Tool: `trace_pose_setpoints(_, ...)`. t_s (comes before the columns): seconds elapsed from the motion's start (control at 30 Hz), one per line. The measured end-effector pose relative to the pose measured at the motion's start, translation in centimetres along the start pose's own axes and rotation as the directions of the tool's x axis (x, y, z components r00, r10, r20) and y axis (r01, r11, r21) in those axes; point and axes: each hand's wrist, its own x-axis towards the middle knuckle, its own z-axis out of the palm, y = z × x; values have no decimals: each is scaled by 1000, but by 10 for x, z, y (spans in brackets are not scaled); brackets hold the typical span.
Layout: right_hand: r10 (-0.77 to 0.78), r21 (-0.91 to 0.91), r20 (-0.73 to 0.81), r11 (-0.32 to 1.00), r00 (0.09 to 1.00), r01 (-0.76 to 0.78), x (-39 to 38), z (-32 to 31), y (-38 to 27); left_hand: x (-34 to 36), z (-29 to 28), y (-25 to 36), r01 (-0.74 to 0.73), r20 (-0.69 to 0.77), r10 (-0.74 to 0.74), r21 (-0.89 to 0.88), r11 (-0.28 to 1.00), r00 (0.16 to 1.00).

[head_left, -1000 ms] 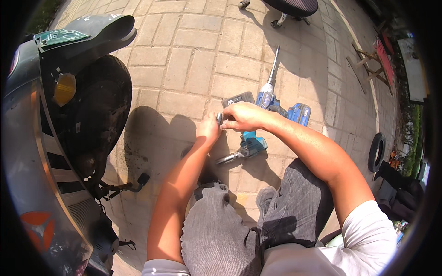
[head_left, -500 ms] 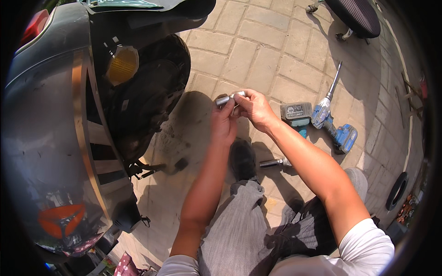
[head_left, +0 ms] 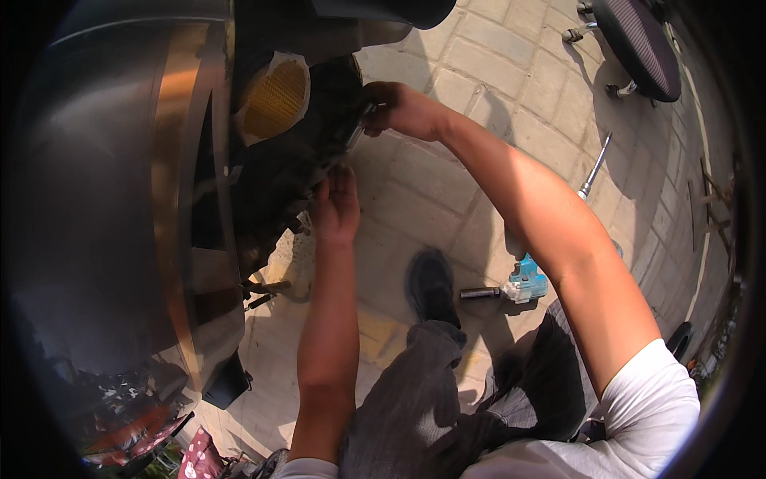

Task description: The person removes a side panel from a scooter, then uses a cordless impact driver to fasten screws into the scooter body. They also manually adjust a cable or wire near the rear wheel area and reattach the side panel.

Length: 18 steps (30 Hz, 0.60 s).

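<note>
My right hand (head_left: 403, 112) is closed on a silver metal cylinder (head_left: 355, 134) at the shadowed dark rear wheel area (head_left: 279, 184) of a scooter. My left hand (head_left: 335, 209) is below it, palm up with fingers extended toward the dark underside; their tips are hard to make out in shadow. A yellow reflector (head_left: 273, 97) sits above the left hand on the scooter. The grey body panel (head_left: 104, 199) fills the left side. On the paving, a teal power tool (head_left: 527, 275) with a socket lies beside my right forearm, which partly covers it and a second long-nosed tool (head_left: 598, 164).
A wheeled stool (head_left: 638, 48) stands at the upper right. My shoe (head_left: 431, 283) is on the paving between my arms. A loose tyre (head_left: 681, 339) and a wooden frame (head_left: 710, 199) are at the right edge. Pink spotted fabric (head_left: 197, 455) shows at lower left.
Both hands have moved up and left from over the paving to the scooter's underside. The left hand has released the cylinder; the right holds it. My view has turned toward the scooter.
</note>
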Motion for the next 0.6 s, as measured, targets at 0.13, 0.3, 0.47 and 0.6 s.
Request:
trace_pose_setpoints(0.13,156,-51,76,987,985,-152,10,-10,3,-8,6,-2,1,-75,3,57,998,997)
trace_pose_setpoints(0.3,82,-114,0,990,997,-81,10,7,8,-4,-5,2,27,19,-28,57,998,999)
trace_pose_setpoints(0.47,302,-54,23,952,953,-300,12,9,2,-16,30,-25,162,-27,-160,100,982,987)
trace_pose_setpoints(0.6,146,-73,28,987,989,-143,8,11,9,8,57,-43,188,20,-190,84,979,982)
